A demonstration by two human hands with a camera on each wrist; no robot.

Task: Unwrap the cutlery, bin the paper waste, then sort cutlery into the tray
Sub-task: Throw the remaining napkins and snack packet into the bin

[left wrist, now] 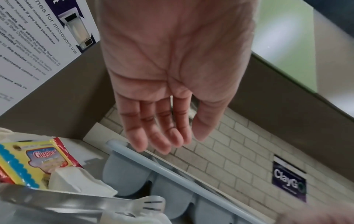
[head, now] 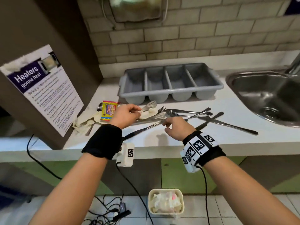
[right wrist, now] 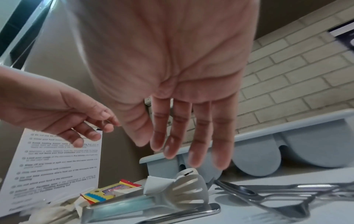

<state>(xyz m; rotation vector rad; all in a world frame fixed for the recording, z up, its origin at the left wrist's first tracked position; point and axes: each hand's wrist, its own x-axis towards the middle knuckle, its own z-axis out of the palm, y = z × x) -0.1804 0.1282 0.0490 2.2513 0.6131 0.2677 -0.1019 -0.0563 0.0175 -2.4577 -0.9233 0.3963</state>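
My left hand (head: 138, 110) (left wrist: 172, 141) hovers open, fingers straight, just above slotted metal tongs (head: 150, 104) (left wrist: 134, 203) that lie on the counter with white paper (head: 151, 111) (left wrist: 76, 180) around them. To its right my right hand (head: 165, 124) (right wrist: 182, 151) is also open and holds nothing, above the tongs (right wrist: 184, 189). Loose spoons, knives and forks (head: 194, 112) (right wrist: 268, 195) lie scattered right of the hands. Behind them stands the grey divided cutlery tray (head: 217, 82) (right wrist: 287, 128), with nothing in it.
A yellow and red snack packet (head: 108, 111) and crumpled paper (head: 84, 122) lie at the left, against a brown panel with a poster (head: 42, 88). A steel sink (head: 267, 95) is at the right. A cream bin (head: 165, 191) holding paper stands on the floor below the counter edge.
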